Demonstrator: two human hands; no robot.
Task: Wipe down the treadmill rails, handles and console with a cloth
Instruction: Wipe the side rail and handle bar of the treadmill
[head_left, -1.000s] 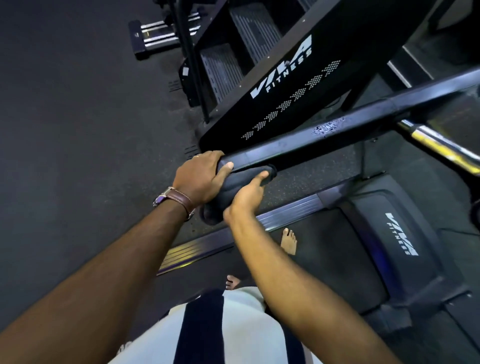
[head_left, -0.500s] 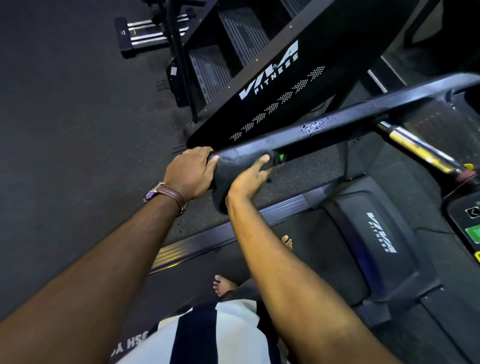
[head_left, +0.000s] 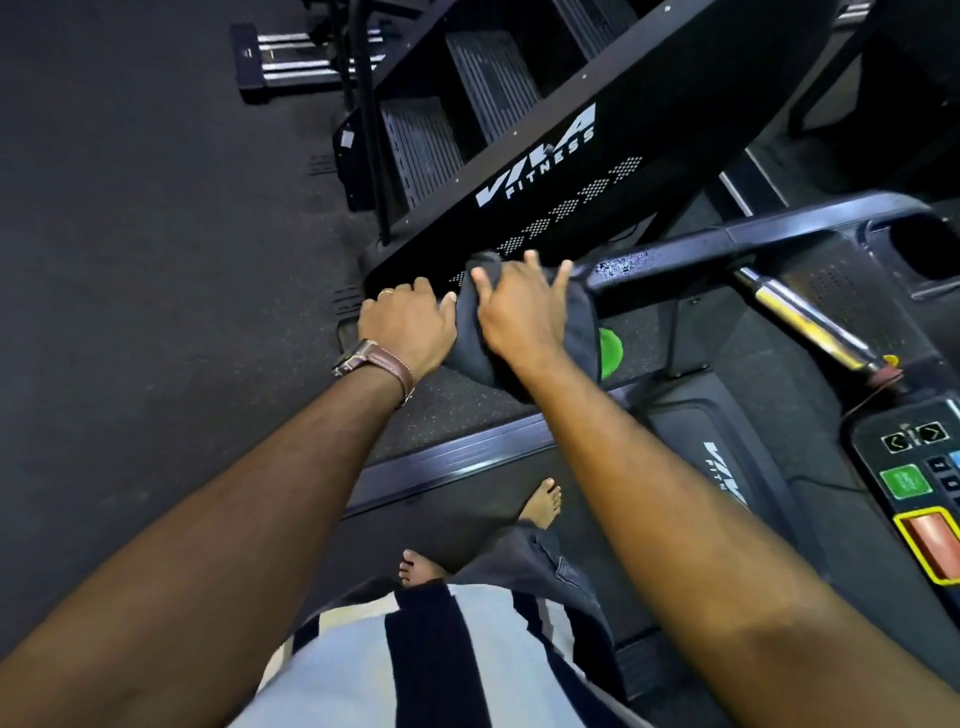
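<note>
A dark grey cloth (head_left: 579, 332) is draped over the near end of the treadmill's black left rail (head_left: 691, 254). My right hand (head_left: 519, 312) lies on top of the cloth, fingers spread, and presses it onto the rail. My left hand (head_left: 410, 325), with a brown watch strap at the wrist, curls over the rail's end, touching the cloth's left edge. A worn, speckled patch shows on the rail just past the cloth. The console (head_left: 914, 473), with green and red buttons, is at the right edge.
A chrome handle (head_left: 800, 319) runs from the rail down to the console. A black stair machine (head_left: 535, 156) marked VIVA FITNESS stands close behind the rail. Something green (head_left: 610, 349) shows under the cloth. My bare feet (head_left: 543, 501) stand on the belt. Dark rubber floor lies left.
My right hand has turned from gripping the cloth from the side to lying flat on top of it. The cloth now spreads wider over the rail. My left hand stays at the rail's end.
</note>
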